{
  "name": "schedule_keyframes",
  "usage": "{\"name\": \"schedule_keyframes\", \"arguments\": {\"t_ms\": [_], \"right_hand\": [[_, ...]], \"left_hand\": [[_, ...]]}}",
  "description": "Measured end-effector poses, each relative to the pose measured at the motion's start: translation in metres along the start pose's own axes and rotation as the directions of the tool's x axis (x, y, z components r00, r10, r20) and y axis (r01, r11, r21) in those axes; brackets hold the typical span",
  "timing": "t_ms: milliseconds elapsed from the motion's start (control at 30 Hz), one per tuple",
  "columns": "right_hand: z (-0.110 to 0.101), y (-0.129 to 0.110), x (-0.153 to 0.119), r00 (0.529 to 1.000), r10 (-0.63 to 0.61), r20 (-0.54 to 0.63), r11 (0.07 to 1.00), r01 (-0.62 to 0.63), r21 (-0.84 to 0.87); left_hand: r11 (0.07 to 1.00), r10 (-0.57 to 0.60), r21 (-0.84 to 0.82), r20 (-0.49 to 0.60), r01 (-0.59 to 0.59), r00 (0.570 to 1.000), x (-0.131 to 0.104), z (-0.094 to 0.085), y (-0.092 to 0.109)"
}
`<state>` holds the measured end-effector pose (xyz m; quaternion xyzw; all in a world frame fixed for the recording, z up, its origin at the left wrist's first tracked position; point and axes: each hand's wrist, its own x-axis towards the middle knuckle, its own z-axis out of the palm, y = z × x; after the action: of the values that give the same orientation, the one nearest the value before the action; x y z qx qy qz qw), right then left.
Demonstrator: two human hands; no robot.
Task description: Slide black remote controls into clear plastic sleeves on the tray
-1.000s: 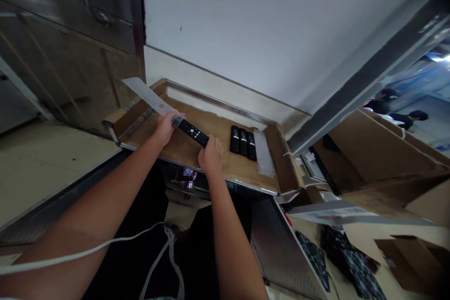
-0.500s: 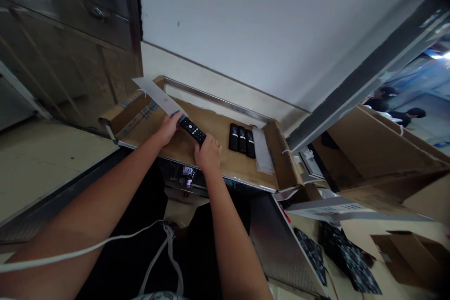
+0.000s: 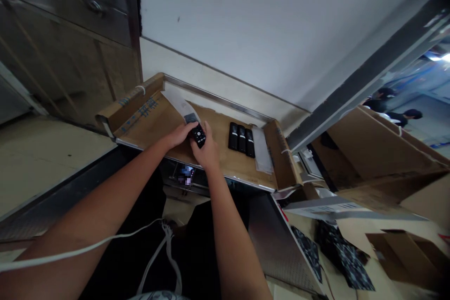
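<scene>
A black remote control (image 3: 199, 137) is held between my hands over the cardboard-lined tray, its far end inside a translucent plastic sleeve (image 3: 176, 100). The sleeve stretches away toward the tray's back left. My left hand (image 3: 182, 134) is closed at the sleeve's mouth, with fingers against the remote. My right hand (image 3: 207, 151) wraps round the remote's near end. To the right, three black remotes (image 3: 242, 139) lie side by side on the cardboard. Beside them is a flat stack of translucent sleeves (image 3: 262, 151).
The tray (image 3: 140, 133) has raised cardboard sides and stands against a white wall (image 3: 225, 23). A lit phone screen (image 3: 186, 175) shows below its front edge. Large cardboard boxes (image 3: 379, 150) stand at right, with people beyond. A white cord (image 3: 87, 248) crosses my left arm.
The remote has gone deeper into the sleeve, and less of its keypad shows. My left hand has moved right and nearer my right hand. The sleeve's far end has shifted right.
</scene>
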<state>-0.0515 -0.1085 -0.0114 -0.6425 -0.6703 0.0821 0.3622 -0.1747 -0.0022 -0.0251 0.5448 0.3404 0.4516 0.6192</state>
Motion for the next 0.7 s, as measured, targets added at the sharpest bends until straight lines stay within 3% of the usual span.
{"name": "schedule_keyframes", "arguments": {"t_ms": [100, 200, 333, 467, 567, 700], "right_hand": [[0.002, 0.006, 0.008, 1.000, -0.004, 0.011, 0.990, 0.003, 0.140], [0.006, 0.011, 0.017, 0.999, -0.020, 0.029, 0.965, 0.012, 0.261], [0.010, 0.015, 0.023, 0.999, 0.032, 0.041, 0.948, -0.043, 0.315], [0.011, 0.016, 0.022, 1.000, 0.030, -0.006, 0.945, -0.027, 0.325], [0.011, 0.017, 0.020, 0.998, 0.054, -0.039, 0.956, -0.040, 0.291], [0.010, 0.017, 0.018, 0.994, 0.094, -0.062, 0.962, -0.074, 0.262]], "left_hand": [[0.999, 0.029, 0.017, -0.056, -0.028, 0.998, 0.000, -0.001, 0.001], [1.000, -0.007, 0.018, -0.034, 0.008, 0.999, 0.001, -0.002, 0.003], [0.999, -0.032, 0.003, -0.024, 0.032, 0.999, 0.002, -0.002, 0.001], [0.996, -0.022, -0.084, -0.085, 0.015, 0.996, 0.002, 0.001, 0.000], [0.990, 0.065, -0.112, -0.160, -0.084, 0.985, 0.001, 0.002, 0.001], [0.980, 0.198, 0.049, -0.191, -0.192, 0.961, 0.000, 0.000, 0.002]]}}
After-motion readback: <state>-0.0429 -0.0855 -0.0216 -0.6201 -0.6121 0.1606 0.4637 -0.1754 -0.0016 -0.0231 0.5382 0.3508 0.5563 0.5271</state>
